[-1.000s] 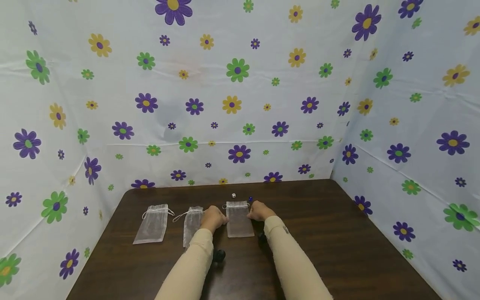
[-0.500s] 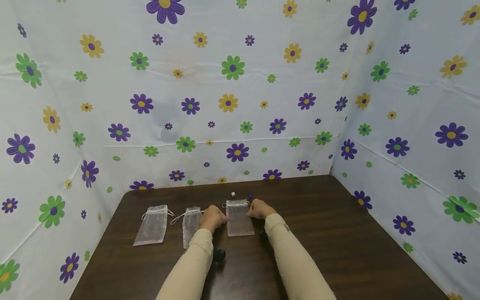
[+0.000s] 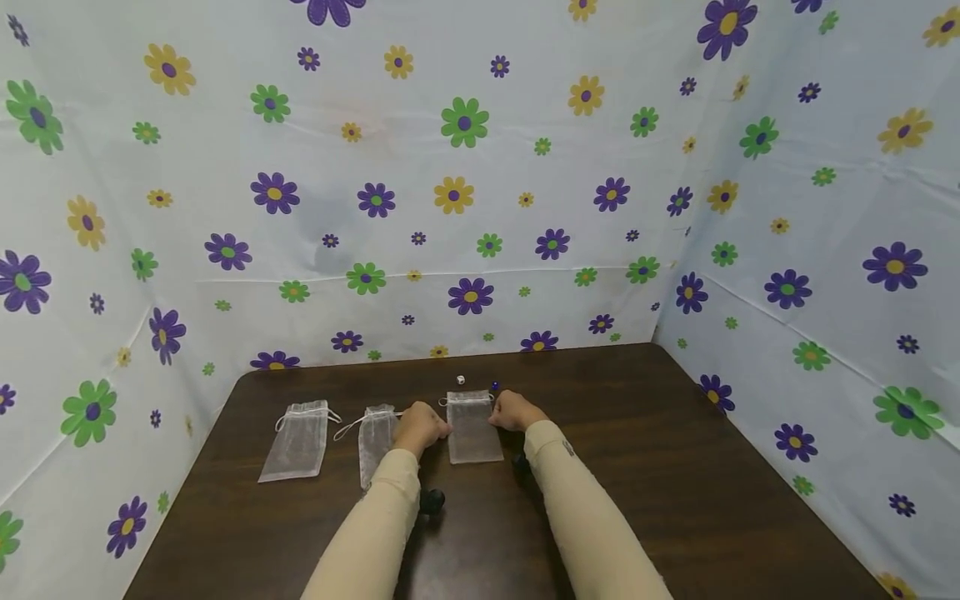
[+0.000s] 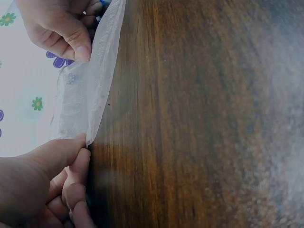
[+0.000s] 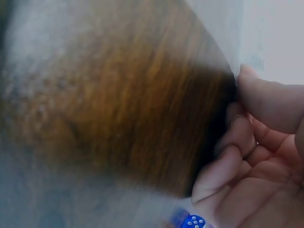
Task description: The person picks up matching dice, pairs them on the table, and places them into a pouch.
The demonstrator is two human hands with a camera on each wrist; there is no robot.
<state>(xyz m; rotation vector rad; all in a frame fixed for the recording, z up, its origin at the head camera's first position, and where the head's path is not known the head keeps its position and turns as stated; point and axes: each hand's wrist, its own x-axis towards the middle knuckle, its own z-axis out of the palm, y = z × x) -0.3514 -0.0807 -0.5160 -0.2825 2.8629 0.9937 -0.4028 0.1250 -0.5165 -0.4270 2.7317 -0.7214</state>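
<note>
A sheer white drawstring pouch (image 3: 474, 433) lies between my two hands on the brown table, its drawstring end toward the back. Its left edge is pinched between the thumb and fingers of my left hand (image 3: 418, 427). My right hand (image 3: 516, 412) pinches the right edge higher up, near the drawstring. In the left wrist view the pouch (image 4: 102, 76) stretches between both hands, one side edge raised. Just beyond it sit a small white die (image 3: 461, 379) and a blue die (image 3: 495, 386). The right wrist view shows the blue die (image 5: 194, 221) with white dots, below my right hand (image 5: 261, 137).
Two more sheer pouches lie to the left: one (image 3: 298, 442) at the far left, another (image 3: 375, 437) partly behind my left hand and forearm. The dark wooden table (image 3: 675, 483) ends at a flower-print cloth wall (image 3: 397, 308) at the back and sides.
The head view has shifted slightly, so everything sits a little higher and further left in it. Both hands keep their places at the pouch's edges.
</note>
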